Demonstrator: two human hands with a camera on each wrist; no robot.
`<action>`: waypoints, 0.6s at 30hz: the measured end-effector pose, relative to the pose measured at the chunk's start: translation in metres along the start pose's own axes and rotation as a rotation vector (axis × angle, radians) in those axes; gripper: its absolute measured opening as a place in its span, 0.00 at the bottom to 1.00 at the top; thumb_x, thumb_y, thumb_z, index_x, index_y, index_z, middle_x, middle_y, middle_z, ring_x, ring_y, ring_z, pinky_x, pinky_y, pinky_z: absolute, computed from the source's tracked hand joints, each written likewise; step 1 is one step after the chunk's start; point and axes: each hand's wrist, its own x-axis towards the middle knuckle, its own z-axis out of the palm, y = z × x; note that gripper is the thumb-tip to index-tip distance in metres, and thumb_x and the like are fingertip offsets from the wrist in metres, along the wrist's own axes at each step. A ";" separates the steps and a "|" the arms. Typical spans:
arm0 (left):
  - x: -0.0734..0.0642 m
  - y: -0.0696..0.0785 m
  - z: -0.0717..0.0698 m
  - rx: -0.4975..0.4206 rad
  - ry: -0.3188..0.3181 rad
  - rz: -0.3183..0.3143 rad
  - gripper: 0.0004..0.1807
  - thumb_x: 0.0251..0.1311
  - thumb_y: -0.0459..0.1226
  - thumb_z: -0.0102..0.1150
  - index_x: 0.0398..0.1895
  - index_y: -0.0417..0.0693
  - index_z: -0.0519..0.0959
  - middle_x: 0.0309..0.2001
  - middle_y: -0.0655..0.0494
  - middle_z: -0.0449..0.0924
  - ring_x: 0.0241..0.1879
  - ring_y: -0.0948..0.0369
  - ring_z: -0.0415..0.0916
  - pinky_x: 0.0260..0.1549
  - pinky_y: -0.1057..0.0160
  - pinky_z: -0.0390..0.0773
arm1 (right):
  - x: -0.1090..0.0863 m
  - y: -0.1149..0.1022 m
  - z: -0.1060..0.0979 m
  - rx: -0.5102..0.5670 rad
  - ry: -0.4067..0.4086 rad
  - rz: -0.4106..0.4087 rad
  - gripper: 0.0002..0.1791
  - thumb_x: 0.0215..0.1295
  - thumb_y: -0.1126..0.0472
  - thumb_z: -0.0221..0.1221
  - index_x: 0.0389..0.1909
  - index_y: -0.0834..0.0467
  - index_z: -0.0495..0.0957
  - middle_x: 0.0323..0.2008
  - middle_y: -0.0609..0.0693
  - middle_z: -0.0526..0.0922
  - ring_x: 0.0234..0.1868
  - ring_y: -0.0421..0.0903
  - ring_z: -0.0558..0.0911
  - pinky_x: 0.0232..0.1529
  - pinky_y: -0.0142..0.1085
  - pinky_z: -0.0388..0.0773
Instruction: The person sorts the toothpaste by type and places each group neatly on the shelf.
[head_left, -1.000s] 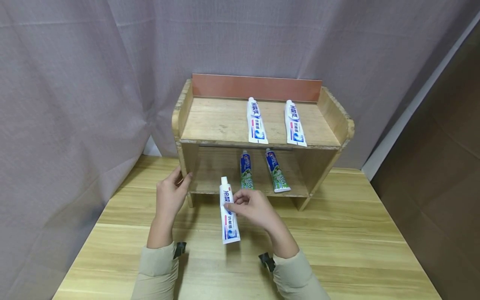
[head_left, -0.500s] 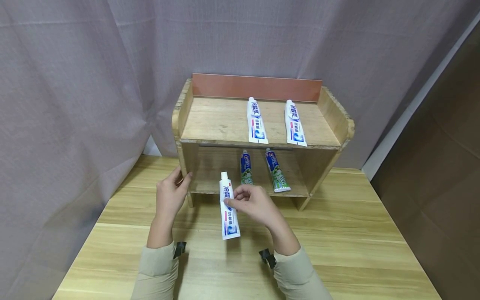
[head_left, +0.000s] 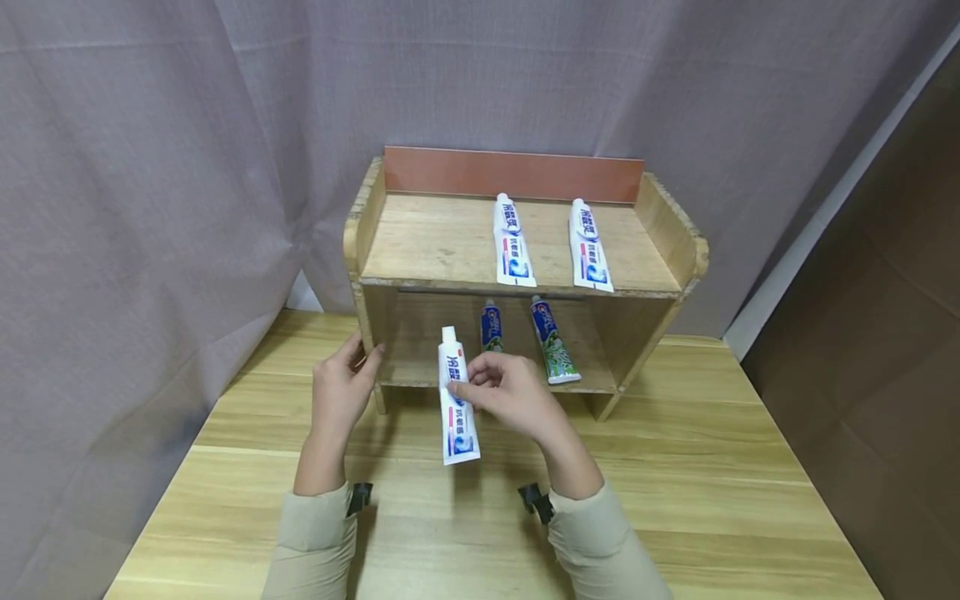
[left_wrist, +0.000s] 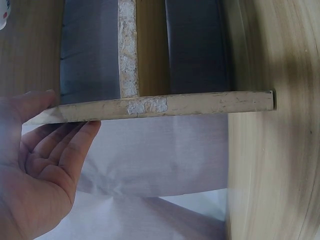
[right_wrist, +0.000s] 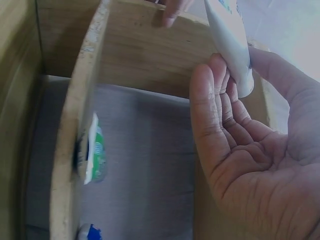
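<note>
My right hand pinches a white toothpaste tube between thumb and fingers, cap pointing away from me, in front of the lower tier of a small wooden shelf. In the right wrist view, the tube sits between the thumb and fingertips. At the shelf's left side, my left hand holds the upright side panel, thumb on one face and fingers on the other. Two blue-and-green toothpaste tubes lie on the lower tier: one on the right, and a left tube partly hidden behind my right hand.
Two more white toothpaste tubes lie on the upper tier, one near its middle and another farther right. A reddish-brown board backs that tier. The shelf stands on a wood-grain table before a grey curtain.
My right hand has raised the white tube and moved it forward toward the lower tier, covering more of the left blue-and-green tube. The left hand stays on the side panel.
</note>
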 end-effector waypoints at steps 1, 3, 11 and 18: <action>0.000 0.000 0.000 -0.001 0.000 0.001 0.19 0.67 0.38 0.65 0.60 0.45 0.81 0.52 0.41 0.83 0.51 0.47 0.83 0.47 0.60 0.85 | 0.001 -0.002 -0.001 0.002 0.002 -0.003 0.13 0.57 0.53 0.73 0.34 0.57 0.83 0.29 0.48 0.84 0.30 0.48 0.83 0.28 0.35 0.86; 0.000 0.000 0.000 0.000 0.002 0.002 0.19 0.67 0.38 0.65 0.60 0.45 0.81 0.52 0.41 0.83 0.51 0.47 0.83 0.46 0.60 0.86 | 0.002 -0.005 -0.002 0.009 0.003 -0.010 0.14 0.57 0.53 0.73 0.34 0.58 0.83 0.29 0.48 0.85 0.30 0.48 0.83 0.29 0.36 0.86; 0.001 -0.001 0.001 0.005 0.005 0.006 0.19 0.67 0.39 0.65 0.59 0.46 0.82 0.52 0.41 0.84 0.51 0.47 0.83 0.47 0.59 0.86 | 0.008 -0.021 -0.007 -0.004 0.019 -0.015 0.12 0.58 0.53 0.73 0.34 0.56 0.83 0.30 0.48 0.85 0.32 0.47 0.83 0.33 0.38 0.87; 0.001 -0.002 0.001 0.001 0.008 -0.005 0.19 0.67 0.37 0.65 0.59 0.46 0.82 0.51 0.41 0.84 0.50 0.47 0.83 0.47 0.60 0.86 | 0.011 -0.032 -0.011 -0.012 0.017 -0.036 0.13 0.59 0.51 0.72 0.34 0.55 0.83 0.30 0.47 0.85 0.32 0.47 0.83 0.34 0.40 0.87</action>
